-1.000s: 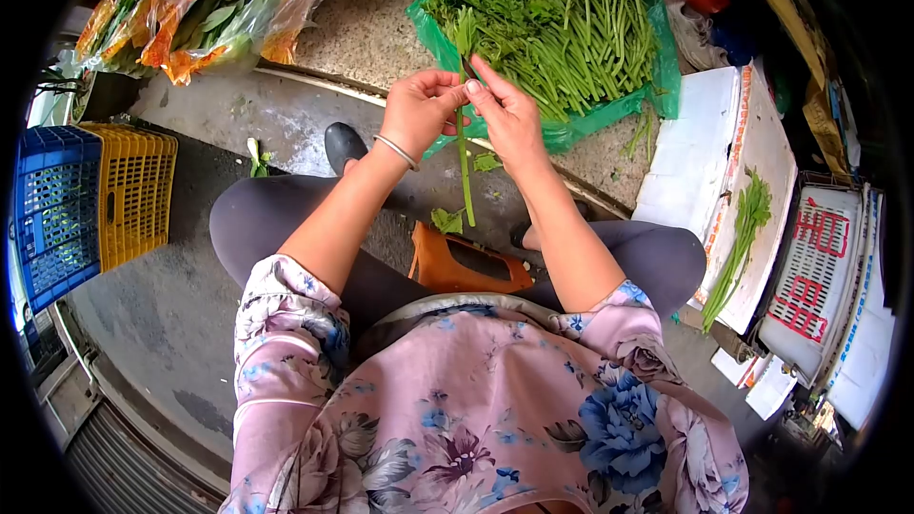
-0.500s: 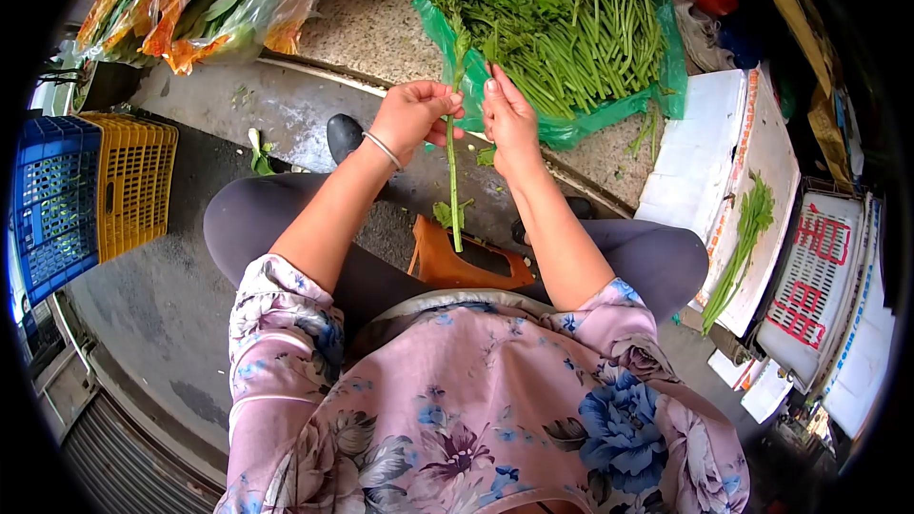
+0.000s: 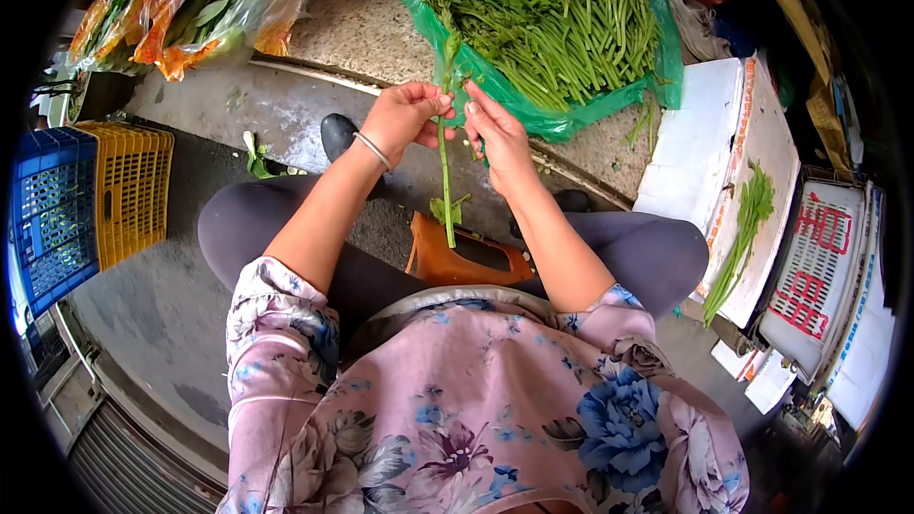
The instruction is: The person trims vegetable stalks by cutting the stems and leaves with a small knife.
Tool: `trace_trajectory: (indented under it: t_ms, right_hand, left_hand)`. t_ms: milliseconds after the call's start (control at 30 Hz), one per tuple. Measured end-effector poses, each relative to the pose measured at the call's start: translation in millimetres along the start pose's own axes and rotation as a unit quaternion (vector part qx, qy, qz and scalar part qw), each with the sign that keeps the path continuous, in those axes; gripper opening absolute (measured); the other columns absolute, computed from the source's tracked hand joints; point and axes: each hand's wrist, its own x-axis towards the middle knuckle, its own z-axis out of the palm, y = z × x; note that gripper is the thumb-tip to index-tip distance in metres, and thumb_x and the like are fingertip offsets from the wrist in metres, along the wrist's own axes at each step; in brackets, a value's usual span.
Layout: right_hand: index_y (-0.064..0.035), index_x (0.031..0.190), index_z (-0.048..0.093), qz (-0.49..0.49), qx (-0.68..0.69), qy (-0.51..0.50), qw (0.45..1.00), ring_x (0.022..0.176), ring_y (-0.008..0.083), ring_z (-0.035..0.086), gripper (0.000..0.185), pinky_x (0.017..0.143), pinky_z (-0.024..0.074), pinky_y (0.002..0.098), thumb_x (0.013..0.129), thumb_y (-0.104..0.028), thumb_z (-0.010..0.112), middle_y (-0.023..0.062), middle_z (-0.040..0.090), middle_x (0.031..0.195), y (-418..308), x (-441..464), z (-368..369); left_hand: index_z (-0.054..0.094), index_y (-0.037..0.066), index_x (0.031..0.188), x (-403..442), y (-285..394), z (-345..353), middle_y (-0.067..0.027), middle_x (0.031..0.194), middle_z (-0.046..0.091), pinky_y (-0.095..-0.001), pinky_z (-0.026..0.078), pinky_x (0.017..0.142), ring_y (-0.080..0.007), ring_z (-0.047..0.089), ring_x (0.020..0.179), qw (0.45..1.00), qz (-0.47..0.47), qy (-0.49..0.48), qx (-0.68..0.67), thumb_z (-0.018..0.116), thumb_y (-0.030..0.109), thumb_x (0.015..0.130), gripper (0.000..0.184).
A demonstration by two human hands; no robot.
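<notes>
Pinched between the fingers of my left hand [image 3: 409,119] is a long green stalk [image 3: 445,181], upright, its leafy top above the fingers and its bare end hanging down. My right hand [image 3: 497,133] is just right of the stalk, its fingers closed round something small and dark green that I cannot make out. Beyond both hands a large heap of leafy green stalks [image 3: 571,29] lies on a green plastic bag [image 3: 571,124]. A small bunch of the same greens [image 3: 743,238] rests on a white foam box [image 3: 766,162] at the right.
An orange stool [image 3: 457,266] stands between my legs. Blue [image 3: 52,214] and yellow [image 3: 133,192] crates are at the left. Leafy vegetables in orange-printed plastic [image 3: 205,9] lie at the upper left. A grey-white basket [image 3: 809,271] with red marks stands far right.
The hands have moved apart from where they met at the stalk's upper part. The stalk has shifted left and hangs a little lower, and my right hand is now beside it.
</notes>
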Motion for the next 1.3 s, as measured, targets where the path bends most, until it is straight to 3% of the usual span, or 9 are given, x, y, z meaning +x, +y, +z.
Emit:
trace_trajectory:
  t_ms: [400, 500, 567, 700, 933, 1033, 1133, 1233, 1300]
  right_hand:
    - [-0.0084, 0.116, 0.052, 0.031, 0.011, 0.129, 0.991, 0.054, 0.003, 0.032, 0.033, 0.047, 0.0266, 0.0157, 0.086, -0.022, 0.054, -0.0084, 0.042, 0.066, 5, 11, -1]
    - [-0.0067, 0.117, 0.051, 0.056, -0.079, 0.094, 0.991, 0.053, 0.0032, 0.032, 0.034, 0.045, 0.0256, 0.0159, 0.086, -0.022, 0.053, -0.008, 0.04, 0.064, 11, 1, -25]
    - [-0.0039, 0.117, 0.05, 0.251, -0.041, -0.112, 0.961, 0.052, 0.003, 0.033, 0.036, 0.042, 0.0247, 0.0162, 0.086, -0.022, 0.052, -0.0066, 0.039, 0.062, 8, -15, -43]
    - [-0.0021, 0.113, 0.051, 0.251, -0.076, -0.323, 0.909, 0.05, 0.0025, 0.033, 0.035, 0.041, 0.0241, 0.016, 0.085, -0.023, 0.053, -0.0057, 0.039, 0.059, -1, -39, -43]
    - [-0.005, 0.11, 0.056, 0.31, -0.193, -0.276, 0.889, 0.059, 0.0047, 0.043, 0.031, 0.051, 0.0347, 0.018, 0.084, -0.022, 0.055, -0.0015, 0.052, 0.068, 21, -40, -46]
    - [-0.0113, 0.114, 0.054, 0.295, -0.422, -0.333, 0.79, 0.097, 0.0151, 0.053, 0.034, 0.086, 0.0372, 0.0257, 0.083, -0.024, 0.057, 0.0079, 0.06, 0.105, 48, -39, -64]
    - [0.0001, 0.115, 0.051, 0.341, -0.532, -0.249, 0.734, 0.084, 0.0139, 0.055, 0.054, 0.079, 0.0416, 0.0266, 0.074, -0.031, 0.067, 0.0079, 0.063, 0.086, -1, -43, -41]
    - [0.0041, 0.094, 0.059, 0.172, -0.402, -0.108, 0.893, 0.057, 0.0107, 0.051, 0.044, 0.054, 0.0428, 0.0255, 0.07, -0.031, 0.071, 0.0037, 0.058, 0.068, 16, -26, -62]
    - [0.0014, 0.088, 0.06, 0.059, -0.4, -0.026, 0.914, 0.06, 0.0143, 0.054, 0.041, 0.056, 0.0419, 0.0249, 0.068, -0.033, 0.069, 0.0093, 0.061, 0.07, 8, -11, -58]
  left_hand:
    - [0.053, 0.004, 0.091, 1, 0, -1, -0.0052, 0.08, 0.061, -0.0214, 0.046, 0.045, -0.0145, 0.061, 0.06, 1.0, -0.004, -0.001, 0.021, 0.057, 0.018, 0.083, 0.016]
    - [0.053, 0.004, 0.091, 6, 3, -11, -0.0052, 0.08, 0.061, -0.0224, 0.047, 0.047, -0.0151, 0.062, 0.061, 0.999, 0.014, 0.027, 0.019, 0.056, 0.018, 0.083, 0.016]
    - [0.052, 0.004, 0.091, 10, 1, -19, -0.006, 0.081, 0.062, -0.0235, 0.049, 0.049, -0.0153, 0.062, 0.062, 0.998, 0.035, 0.045, 0.013, 0.054, 0.018, 0.084, 0.015]
    - [0.053, 0.003, 0.091, 8, 3, -16, -0.0048, 0.078, 0.06, -0.0229, 0.047, 0.046, -0.0152, 0.061, 0.059, 0.997, 0.036, 0.066, 0.008, 0.056, 0.017, 0.083, 0.016]
    - [0.052, 0.003, 0.094, 6, 5, -9, -0.006, 0.082, 0.061, -0.0251, 0.05, 0.052, -0.0157, 0.062, 0.063, 0.996, 0.037, 0.073, 0.047, 0.054, 0.017, 0.084, 0.016]
    - [0.052, 0.002, 0.092, 8, 12, -11, -0.0057, 0.08, 0.06, -0.0251, 0.05, 0.05, -0.0166, 0.062, 0.063, 0.99, 0.082, 0.115, 0.01, 0.054, 0.014, 0.084, 0.014]
    - [0.052, 0.002, 0.089, 10, 19, -15, -0.0057, 0.079, 0.059, -0.0243, 0.05, 0.047, -0.0171, 0.062, 0.061, 0.981, 0.121, 0.146, -0.036, 0.053, 0.012, 0.084, 0.011]
    - [0.048, 0.003, 0.087, 14, 14, -12, -0.0063, 0.079, 0.058, -0.025, 0.052, 0.048, -0.0184, 0.062, 0.061, 0.983, 0.12, 0.123, -0.057, 0.052, 0.011, 0.084, 0.009]
    - [0.046, 0.003, 0.088, 18, 14, -7, -0.0068, 0.079, 0.058, -0.0261, 0.052, 0.049, -0.0191, 0.062, 0.061, 0.982, 0.117, 0.129, -0.077, 0.051, 0.01, 0.085, 0.009]
